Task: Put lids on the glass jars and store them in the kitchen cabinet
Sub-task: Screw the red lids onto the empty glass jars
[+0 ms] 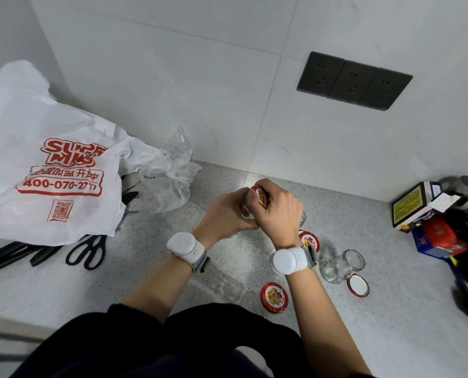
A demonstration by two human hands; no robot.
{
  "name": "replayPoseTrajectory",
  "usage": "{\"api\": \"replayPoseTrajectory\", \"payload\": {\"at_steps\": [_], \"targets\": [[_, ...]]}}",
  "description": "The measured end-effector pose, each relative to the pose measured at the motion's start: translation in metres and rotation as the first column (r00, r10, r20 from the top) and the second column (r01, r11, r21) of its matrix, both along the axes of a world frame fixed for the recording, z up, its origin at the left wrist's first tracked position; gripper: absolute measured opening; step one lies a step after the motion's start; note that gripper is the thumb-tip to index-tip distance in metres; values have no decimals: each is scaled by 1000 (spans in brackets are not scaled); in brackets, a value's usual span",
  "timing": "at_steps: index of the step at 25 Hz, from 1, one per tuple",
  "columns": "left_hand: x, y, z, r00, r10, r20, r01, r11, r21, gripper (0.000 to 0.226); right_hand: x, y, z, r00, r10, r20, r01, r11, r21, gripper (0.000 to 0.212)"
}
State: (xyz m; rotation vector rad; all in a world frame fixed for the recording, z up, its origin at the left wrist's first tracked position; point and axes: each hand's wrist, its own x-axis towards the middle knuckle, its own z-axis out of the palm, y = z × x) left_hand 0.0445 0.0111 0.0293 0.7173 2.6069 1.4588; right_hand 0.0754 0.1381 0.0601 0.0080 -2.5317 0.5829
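Observation:
My left hand grips a clear glass jar above the speckled counter. My right hand is closed over a red lid with a fruit picture, held on the jar's mouth. An open glass jar lies tilted on its side to the right of my right wrist. Three loose lids lie on the counter: one picture side up near my body, one partly hidden behind my right wrist, and one white side up beside the lying jar. Another jar peeks out behind my right hand.
A white shopping bag with red print and a crumpled clear plastic bag sit at the left. Black scissors and dark tools lie below the bag. Boxes and packets crowd the right edge. A black socket panel is on the wall.

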Motion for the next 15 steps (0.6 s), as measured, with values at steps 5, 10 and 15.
{"api": "replayPoseTrajectory", "payload": {"at_steps": [5, 10, 15], "targets": [[10, -1, -14, 996, 77, -51, -78, 997, -8, 47, 3, -1, -7, 997, 23, 73, -27, 999, 47, 45], [16, -3, -50, 986, -16, 165, 9, 999, 40, 65, 6, 14, -37, 847, 352, 398, -329, 936, -128, 46], [15, -11, -83, 955, -54, 292, 161, 921, -354, 75, 11, 15, -62, 766, 350, 540, -352, 930, -103, 53]]}}
